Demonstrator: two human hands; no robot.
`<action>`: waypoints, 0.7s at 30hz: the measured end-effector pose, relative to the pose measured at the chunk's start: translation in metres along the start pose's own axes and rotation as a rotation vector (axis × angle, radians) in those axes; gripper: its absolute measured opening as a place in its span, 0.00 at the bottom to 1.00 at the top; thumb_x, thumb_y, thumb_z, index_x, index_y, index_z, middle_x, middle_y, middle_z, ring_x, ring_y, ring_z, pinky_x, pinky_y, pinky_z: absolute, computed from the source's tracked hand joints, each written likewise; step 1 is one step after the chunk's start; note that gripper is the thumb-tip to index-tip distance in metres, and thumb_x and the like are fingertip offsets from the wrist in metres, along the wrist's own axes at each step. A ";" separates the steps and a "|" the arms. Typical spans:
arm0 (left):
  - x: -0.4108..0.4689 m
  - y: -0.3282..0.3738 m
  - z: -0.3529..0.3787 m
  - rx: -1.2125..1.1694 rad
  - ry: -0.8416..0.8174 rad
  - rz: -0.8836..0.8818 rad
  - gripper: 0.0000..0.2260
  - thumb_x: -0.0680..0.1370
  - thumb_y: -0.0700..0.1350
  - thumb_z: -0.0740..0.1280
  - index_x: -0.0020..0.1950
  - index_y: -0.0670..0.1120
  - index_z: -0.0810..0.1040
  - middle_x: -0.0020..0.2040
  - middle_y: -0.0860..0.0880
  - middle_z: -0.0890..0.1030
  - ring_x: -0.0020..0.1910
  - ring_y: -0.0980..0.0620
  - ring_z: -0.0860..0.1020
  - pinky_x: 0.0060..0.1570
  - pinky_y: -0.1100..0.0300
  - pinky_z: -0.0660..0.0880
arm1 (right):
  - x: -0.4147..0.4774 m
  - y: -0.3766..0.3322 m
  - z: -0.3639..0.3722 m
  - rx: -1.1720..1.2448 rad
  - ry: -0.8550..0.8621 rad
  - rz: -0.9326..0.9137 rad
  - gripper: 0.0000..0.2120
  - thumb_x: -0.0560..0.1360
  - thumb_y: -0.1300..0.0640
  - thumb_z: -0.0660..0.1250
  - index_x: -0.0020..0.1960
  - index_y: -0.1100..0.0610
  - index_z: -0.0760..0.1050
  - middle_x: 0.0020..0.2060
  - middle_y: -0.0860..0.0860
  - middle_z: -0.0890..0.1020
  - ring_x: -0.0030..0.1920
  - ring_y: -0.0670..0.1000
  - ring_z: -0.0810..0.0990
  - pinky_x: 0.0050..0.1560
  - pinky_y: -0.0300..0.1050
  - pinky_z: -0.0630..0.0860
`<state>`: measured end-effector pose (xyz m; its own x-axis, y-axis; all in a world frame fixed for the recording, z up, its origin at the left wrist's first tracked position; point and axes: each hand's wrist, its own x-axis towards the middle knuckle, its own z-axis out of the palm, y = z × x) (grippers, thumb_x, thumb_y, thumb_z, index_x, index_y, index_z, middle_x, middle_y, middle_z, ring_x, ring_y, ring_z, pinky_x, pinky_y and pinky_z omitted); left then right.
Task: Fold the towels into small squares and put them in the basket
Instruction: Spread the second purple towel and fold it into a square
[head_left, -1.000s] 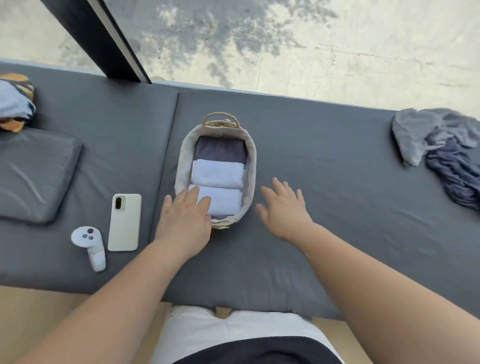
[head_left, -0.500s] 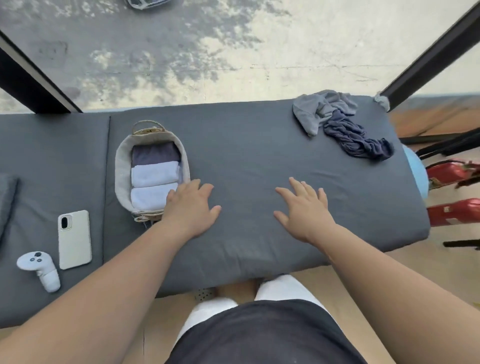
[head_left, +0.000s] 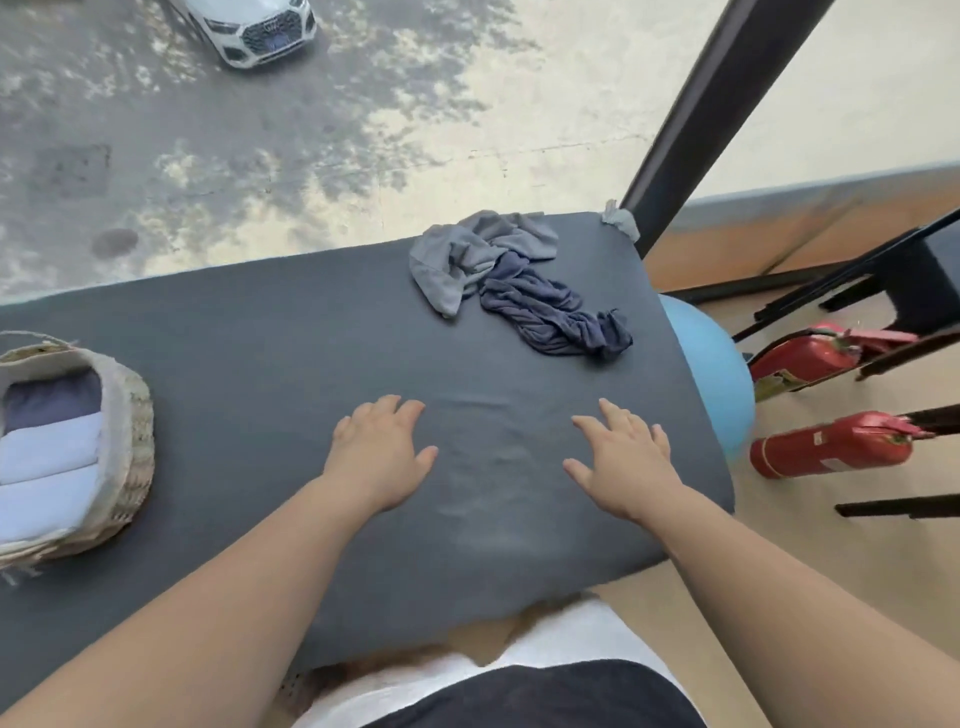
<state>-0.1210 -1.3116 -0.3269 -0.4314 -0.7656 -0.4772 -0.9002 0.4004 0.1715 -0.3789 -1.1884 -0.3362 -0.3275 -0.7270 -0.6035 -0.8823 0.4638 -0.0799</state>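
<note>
Two crumpled towels lie at the far right of the dark grey cushion (head_left: 291, 364): a light grey towel (head_left: 467, 254) and a dark blue towel (head_left: 556, 317) tangled beside it. The woven basket (head_left: 130, 426) sits at the left edge, holding three folded towels: a dark one at the back and two white ones (head_left: 47, 467) in front. My left hand (head_left: 379, 457) and my right hand (head_left: 623, 462) hover palm down over the bare middle of the cushion, fingers spread, holding nothing. Both hands are well short of the crumpled towels.
A blue ball (head_left: 711, 374) sits off the cushion's right end. Two red fire extinguishers (head_left: 831, 441) lie on the floor beyond it, near black chair legs (head_left: 883, 280). A black window post (head_left: 696, 114) rises behind the towels. The cushion's front edge is near my lap.
My view has swung right, so the basket slid to the left edge and the phone and controller left the frame. Both hands moved right, away from the basket, toward the cushion's middle.
</note>
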 end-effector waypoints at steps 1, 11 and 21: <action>0.011 0.022 0.002 0.006 -0.010 0.000 0.26 0.78 0.61 0.62 0.74 0.53 0.66 0.74 0.48 0.67 0.71 0.44 0.66 0.69 0.47 0.65 | 0.009 0.019 -0.007 -0.006 -0.015 -0.006 0.29 0.80 0.37 0.58 0.78 0.43 0.57 0.82 0.53 0.50 0.80 0.58 0.50 0.78 0.64 0.48; 0.150 0.157 0.002 0.112 -0.071 0.048 0.26 0.78 0.60 0.63 0.73 0.52 0.65 0.73 0.47 0.66 0.68 0.42 0.68 0.67 0.44 0.67 | 0.137 0.106 -0.055 0.028 -0.053 -0.091 0.31 0.78 0.38 0.61 0.78 0.44 0.59 0.81 0.54 0.53 0.80 0.59 0.53 0.78 0.62 0.51; 0.269 0.202 0.031 0.245 -0.201 0.215 0.29 0.79 0.50 0.64 0.78 0.49 0.57 0.82 0.49 0.49 0.80 0.45 0.51 0.75 0.36 0.51 | 0.229 0.126 -0.041 0.161 -0.094 -0.161 0.25 0.80 0.42 0.62 0.71 0.54 0.69 0.77 0.52 0.64 0.77 0.55 0.59 0.73 0.56 0.62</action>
<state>-0.4166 -1.4209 -0.4475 -0.5668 -0.5463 -0.6166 -0.7386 0.6686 0.0867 -0.5790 -1.3169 -0.4522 -0.1477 -0.7511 -0.6434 -0.8531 0.4260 -0.3014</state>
